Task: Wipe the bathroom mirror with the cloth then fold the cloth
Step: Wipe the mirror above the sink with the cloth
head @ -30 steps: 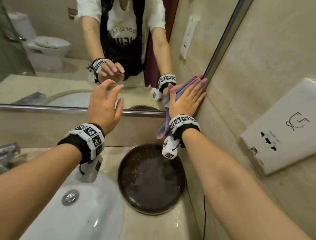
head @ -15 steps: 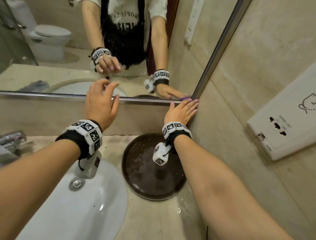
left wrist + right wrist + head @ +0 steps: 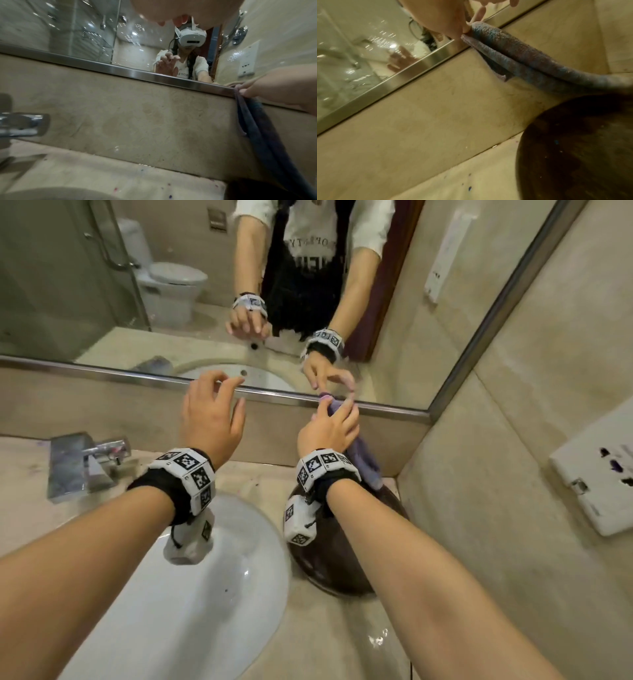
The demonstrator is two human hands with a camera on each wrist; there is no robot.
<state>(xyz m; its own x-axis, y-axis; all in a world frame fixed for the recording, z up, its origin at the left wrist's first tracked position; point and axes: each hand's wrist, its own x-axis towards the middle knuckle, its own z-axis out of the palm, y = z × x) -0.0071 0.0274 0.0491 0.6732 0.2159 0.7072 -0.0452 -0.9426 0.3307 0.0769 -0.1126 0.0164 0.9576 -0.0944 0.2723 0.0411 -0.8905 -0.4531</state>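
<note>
The wall mirror [image 3: 171, 285] has a steel frame along its bottom edge [image 3: 137, 373]. My right hand [image 3: 334, 419] pinches the purple cloth [image 3: 364, 455] by its top at that frame, near the mirror's lower right corner. The cloth [image 3: 530, 56] hangs down in folds against the beige wall toward a dark round tray [image 3: 582, 148]. In the left wrist view the cloth [image 3: 257, 128] droops from the right hand's fingers [image 3: 267, 88]. My left hand [image 3: 214, 409] hovers in front of the frame, left of the cloth, fingers spread and loosely bent, holding nothing.
A white basin [image 3: 191, 594] lies below my left arm, with a chrome tap [image 3: 82, 463] to its left. The dark round tray [image 3: 329, 570] sits on the counter in the right corner. A white socket plate [image 3: 596, 474] is on the right wall.
My right hand slid down off the mirror's right edge to the bottom frame and now pinches the cloth instead of pressing it flat. The left hand shifted slightly right.
</note>
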